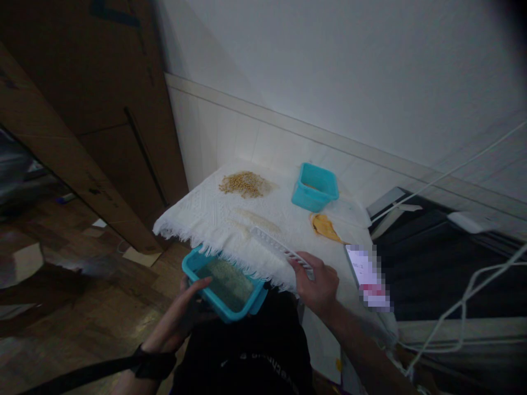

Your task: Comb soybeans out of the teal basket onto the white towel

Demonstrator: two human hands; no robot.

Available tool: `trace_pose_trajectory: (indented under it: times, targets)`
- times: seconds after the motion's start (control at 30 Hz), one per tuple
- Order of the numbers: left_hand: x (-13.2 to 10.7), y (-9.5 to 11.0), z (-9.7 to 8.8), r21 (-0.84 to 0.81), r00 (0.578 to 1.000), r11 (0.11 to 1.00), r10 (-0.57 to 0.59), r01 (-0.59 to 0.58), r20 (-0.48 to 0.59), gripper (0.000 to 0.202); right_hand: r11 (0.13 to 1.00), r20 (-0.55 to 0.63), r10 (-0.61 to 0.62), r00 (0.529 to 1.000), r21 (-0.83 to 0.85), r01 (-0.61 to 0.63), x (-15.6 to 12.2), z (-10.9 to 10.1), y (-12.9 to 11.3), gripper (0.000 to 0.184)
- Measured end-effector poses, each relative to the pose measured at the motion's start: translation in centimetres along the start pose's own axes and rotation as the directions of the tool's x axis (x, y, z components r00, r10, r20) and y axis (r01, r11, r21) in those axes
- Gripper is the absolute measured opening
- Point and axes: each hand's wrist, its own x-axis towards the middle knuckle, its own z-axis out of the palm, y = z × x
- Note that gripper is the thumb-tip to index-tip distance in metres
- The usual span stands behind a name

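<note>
My left hand (pixel 187 310) grips a turquoise plastic container (pixel 230 316) below the table's front edge, thumb over its rim. Small pale grains (pixel 228 280) lie inside it. In my right hand (pixel 319 282) is a long white slotted plastic strip (pixel 280 249), slanting over the cloth toward a thin spread of pale grains (pixel 257 219). The fringe of the white tablecloth (pixel 197 211) hangs at the container's far rim. Farther back on the cloth is a pile of yellowish beans (pixel 242 184).
A second turquoise container (pixel 313 198) stands at the back right, with a clear lid (pixel 349 211) beside it. Near them lie an orange-yellow flat item (pixel 327 227) and a phone (pixel 368 280). White cables (pixel 463 302) hang at right; a large cardboard box (pixel 119 120) stands left.
</note>
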Motion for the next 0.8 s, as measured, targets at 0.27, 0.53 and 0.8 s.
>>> trace_pose_trajectory:
  times: [0.27, 0.53, 0.8]
  targets:
    - [0.3, 0.3, -0.2, -0.023, 1.0, 1.0, 0.001, -0.001, -0.026, 0.078, 0.993, 0.025, -0.086, 0.996, 0.082, 0.084, -0.2, 1.6, 0.3, 0.016]
    - [0.3, 0.1, -0.6, -0.025, 0.999, 0.999, 0.024, -0.025, -0.046, 0.083, 0.967, 0.175, -0.096, 0.98, 0.251, 0.05, -1.0, -0.6, -3.4, 0.022]
    - [0.0, 0.7, 0.1, -0.027, 0.996, 0.999, -0.02, 0.018, -0.083, 0.091, 0.997, 0.002, 0.065, 0.998, 0.035, -0.065, 0.5, 3.1, 1.6, 0.01]
